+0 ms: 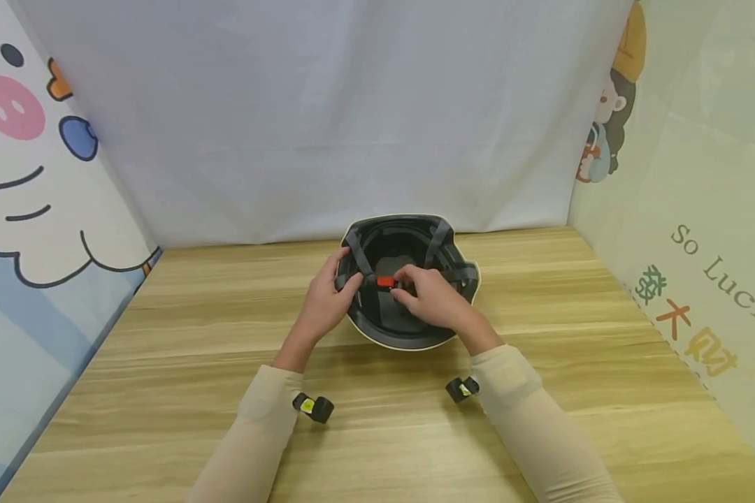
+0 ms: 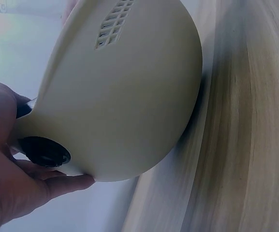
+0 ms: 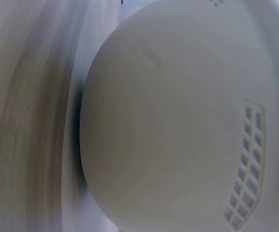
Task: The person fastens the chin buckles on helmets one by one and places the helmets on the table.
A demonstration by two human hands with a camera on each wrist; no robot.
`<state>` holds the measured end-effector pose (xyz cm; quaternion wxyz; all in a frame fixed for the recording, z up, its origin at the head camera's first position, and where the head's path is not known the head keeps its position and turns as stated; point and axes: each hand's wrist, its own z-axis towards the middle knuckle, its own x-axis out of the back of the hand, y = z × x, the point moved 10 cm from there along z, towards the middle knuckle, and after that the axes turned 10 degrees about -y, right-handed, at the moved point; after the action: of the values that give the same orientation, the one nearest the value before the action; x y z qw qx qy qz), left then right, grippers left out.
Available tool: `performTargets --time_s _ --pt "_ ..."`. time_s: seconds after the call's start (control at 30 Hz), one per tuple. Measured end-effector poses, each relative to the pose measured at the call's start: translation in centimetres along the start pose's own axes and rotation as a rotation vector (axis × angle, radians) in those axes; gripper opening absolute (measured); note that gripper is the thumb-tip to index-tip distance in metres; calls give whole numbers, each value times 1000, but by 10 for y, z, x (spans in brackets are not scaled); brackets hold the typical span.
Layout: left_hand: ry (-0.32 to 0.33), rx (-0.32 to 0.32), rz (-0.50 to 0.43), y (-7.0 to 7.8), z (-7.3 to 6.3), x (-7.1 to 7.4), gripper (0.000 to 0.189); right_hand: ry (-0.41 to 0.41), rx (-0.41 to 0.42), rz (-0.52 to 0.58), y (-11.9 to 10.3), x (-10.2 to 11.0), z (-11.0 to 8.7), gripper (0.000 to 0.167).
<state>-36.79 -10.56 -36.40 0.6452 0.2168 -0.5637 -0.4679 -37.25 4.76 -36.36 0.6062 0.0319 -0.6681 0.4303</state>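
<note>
Two cream sleeves, the left (image 1: 245,440) and the right (image 1: 544,426), reach up from the bottom edge, each with a small black device at the cuff, one on the left wrist (image 1: 314,407) and one on the right wrist (image 1: 462,389), both bearing a yellow patch. From where I stand, the person's bare hands meet at a helmet (image 1: 396,318) that lies upturned on a wood-grain worktop (image 1: 195,349), toward its far side and close to a pale curtain (image 1: 289,119). The helmet's hollow is black and its outer shell cream, with a grid of vent slots (image 3: 248,164) and a round black disc (image 2: 45,151) near the rim. The left hand (image 1: 327,297) grips the helmet's side edge, fingers against the outside and thumb over the rim, close to the straps. The right hand (image 1: 436,297) is above the hollow, thumb and finger pinching the dark end of a red buckle (image 1: 386,281). Grey straps (image 1: 360,255) slant from the far rim toward the buckle. Cartoon figures decorate the left panel (image 1: 12,181); the right panel (image 1: 686,140) reads "So Lucky".
</note>
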Motion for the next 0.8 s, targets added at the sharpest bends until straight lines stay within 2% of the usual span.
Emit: performTargets --time_s 0.1,0.2,0.3,0.43,0.53,0.8 --pt "0 -4 12 2 0 0 52 -29 -28 -21 3 -4 1 26" --pt "4 -11 8 3 0 0 52 -12 -8 -30 2 -2 1 29" --pt "14 -12 -8 2 0 0 52 83 34 -73 -2 8 0 33" --pt "18 -1 -17 1 0 1 53 209 51 -213 -8 20 -4 42" --pt "13 -1 -9 3 0 0 54 233 16 -318 -7 22 -5 50" --pt "0 -21 17 7 1 -1 55 219 -154 -538 5 20 -6 65"
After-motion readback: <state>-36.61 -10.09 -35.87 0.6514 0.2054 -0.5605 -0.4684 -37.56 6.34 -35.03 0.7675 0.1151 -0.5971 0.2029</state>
